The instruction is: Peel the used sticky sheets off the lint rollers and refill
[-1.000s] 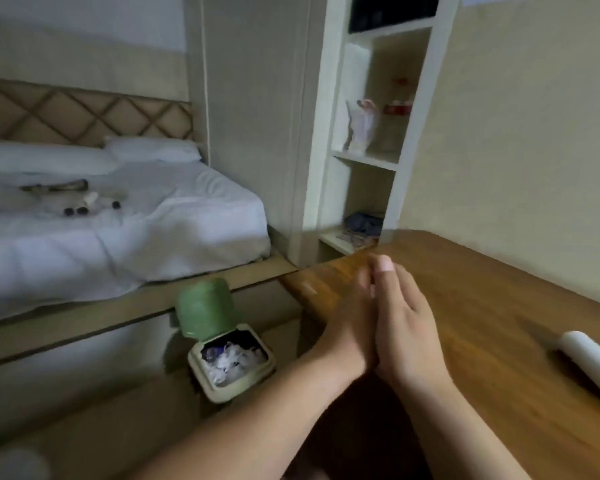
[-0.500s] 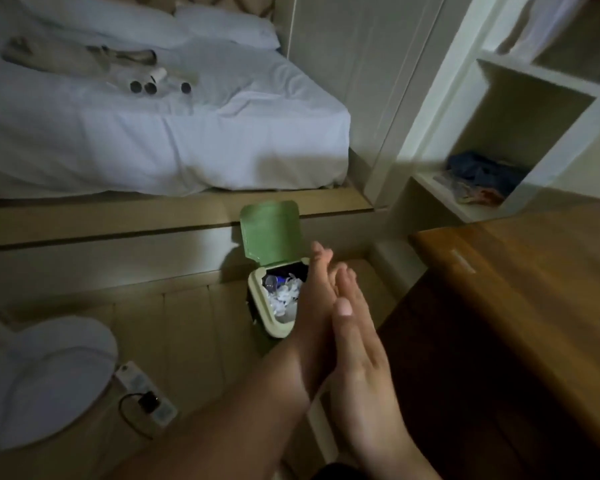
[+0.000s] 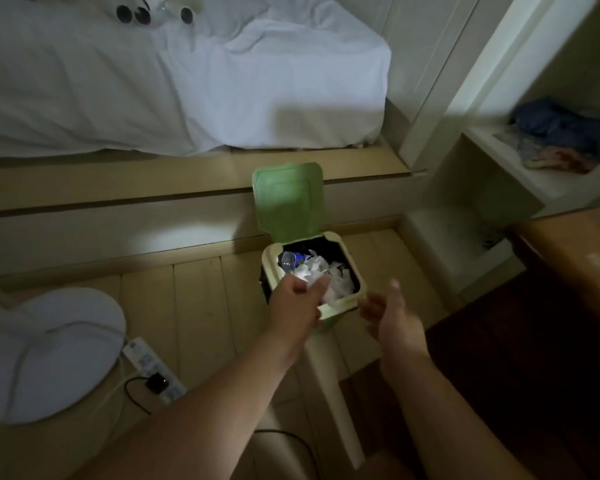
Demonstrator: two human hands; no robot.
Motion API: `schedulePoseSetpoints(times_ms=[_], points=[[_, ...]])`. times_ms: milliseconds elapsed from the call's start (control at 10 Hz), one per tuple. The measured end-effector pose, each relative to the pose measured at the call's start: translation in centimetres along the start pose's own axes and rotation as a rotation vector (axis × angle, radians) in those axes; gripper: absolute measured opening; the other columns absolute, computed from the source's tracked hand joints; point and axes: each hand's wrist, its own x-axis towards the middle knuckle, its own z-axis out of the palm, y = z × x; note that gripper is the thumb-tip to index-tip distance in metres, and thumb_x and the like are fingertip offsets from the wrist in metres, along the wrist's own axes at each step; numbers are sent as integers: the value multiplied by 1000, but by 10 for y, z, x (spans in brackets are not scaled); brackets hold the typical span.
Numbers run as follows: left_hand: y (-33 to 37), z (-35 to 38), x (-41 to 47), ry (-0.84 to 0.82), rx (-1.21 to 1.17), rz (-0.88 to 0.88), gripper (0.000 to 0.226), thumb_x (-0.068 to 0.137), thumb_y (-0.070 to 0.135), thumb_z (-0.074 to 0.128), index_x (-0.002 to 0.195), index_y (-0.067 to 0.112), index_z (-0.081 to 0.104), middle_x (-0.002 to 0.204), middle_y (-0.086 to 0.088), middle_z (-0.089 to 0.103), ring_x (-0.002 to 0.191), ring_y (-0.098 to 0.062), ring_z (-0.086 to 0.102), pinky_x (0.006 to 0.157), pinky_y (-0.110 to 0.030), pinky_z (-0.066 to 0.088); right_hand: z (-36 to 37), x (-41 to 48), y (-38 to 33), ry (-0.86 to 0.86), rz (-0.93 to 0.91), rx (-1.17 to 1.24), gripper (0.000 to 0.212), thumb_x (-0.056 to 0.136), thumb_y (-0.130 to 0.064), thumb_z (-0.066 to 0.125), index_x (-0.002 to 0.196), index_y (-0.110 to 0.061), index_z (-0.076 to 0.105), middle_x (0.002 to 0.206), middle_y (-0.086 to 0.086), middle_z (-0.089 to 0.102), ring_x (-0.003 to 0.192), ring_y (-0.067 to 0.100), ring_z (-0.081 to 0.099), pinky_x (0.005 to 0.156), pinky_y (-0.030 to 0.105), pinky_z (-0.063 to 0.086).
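matt green plastic bin lid [image 3: 289, 201]

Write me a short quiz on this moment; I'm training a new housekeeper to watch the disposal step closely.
1. True or false: the green lid of the bin stands open.
2. Which hand pinches a crumpled white sheet? A: left hand. B: right hand.
3. Fill in: the dark-ended rolls lie on the ___.
Key: 1 true; 2 A; 3 bed.

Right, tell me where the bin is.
In the head view, the bin stands on the floor at centre, lid open, in front of the wooden bed platform; the left hand is over its near rim, the right hand beside it.
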Motion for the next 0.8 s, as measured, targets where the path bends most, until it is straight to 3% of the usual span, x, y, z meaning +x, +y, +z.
schedulePoseSetpoints(times_ms=[100, 200, 300, 400, 500, 600, 700, 800], points=[[-10, 4, 43, 21, 284, -28, 54, 105, 58, 64, 91, 7, 74, 79, -12, 76, 60, -16, 66, 66, -33, 52, -19, -5, 30, -8, 54, -67, 45, 112, -50, 49, 93, -23, 80, 89, -1, 85, 90, 16, 76, 83, 39, 57], [-9, 17, 85, -60, 629, 11, 40, 113, 35, 57, 129, 1, 72, 120, -23, 78, 102, -32, 77, 89, -42, 60, -31, -7, 43, -62, 64, -139, 30, 111, -31, 54, 96, -22, 79, 97, 4, 82, 91, 18, 75, 84, 42, 60], [-14, 27, 110, -141, 1189, 192, 43, 114, 20, 50, 154, 4, 52, 157, -17, 59, 145, -32, 55, 113, -39, 47, -34, -5, 43, -59, 88, -138, 30, 110, -31, 54, 91, -22, 76, 97, 6, 81, 97, 27, 76, 95, 53, 58], [-20, 26, 119, -277, 1309, 142, 43, 116, 13, 44, 158, 4, 51, 164, -17, 54, 144, -33, 55, 116, -36, 45, -33, -3, 37, -82, 90, -135, 27, 109, -31, 55, 94, -22, 76, 104, 8, 80, 100, 27, 75, 100, 55, 58], [-17, 23, 107, -77, 596, -137, 46, 113, 6, 50, 160, 5, 49, 144, -27, 68, 84, -21, 71, 64, -22, 61, -29, -2, 34, -80, 46, -131, 26, 107, -33, 57, 95, -19, 76, 102, 11, 80, 102, 33, 74, 102, 59, 57], [-17, 11, 94, 47, 352, -165, 33, 115, 9, 48, 138, -11, 61, 96, -19, 75, 79, -34, 76, 63, -30, 61, -28, -4, 29, -83, 38, -113, 27, 105, -36, 60, 94, -16, 75, 100, 12, 80, 101, 33, 75, 101, 57, 58], [-5, 6, 71, -24, 460, -28, 39, 117, 24, 52, 116, -9, 72, 76, -10, 71, 72, -33, 75, 65, -29, 55, -32, -10, 23, -105, 9, -116, 21, 105, -35, 62, 99, -18, 73, 101, 9, 79, 101, 30, 75, 101, 56, 59], [11, 7, 35, 51, 411, 118, 47, 114, 39, 53, 94, 2, 74, 80, -15, 74, 66, -29, 66, 60, -32, 45, -41, -27, 7, -116, -47, -182, 15, 106, -30, 65, 102, -17, 71, 102, 12, 78, 101, 33, 75, 89, 42, 59]])
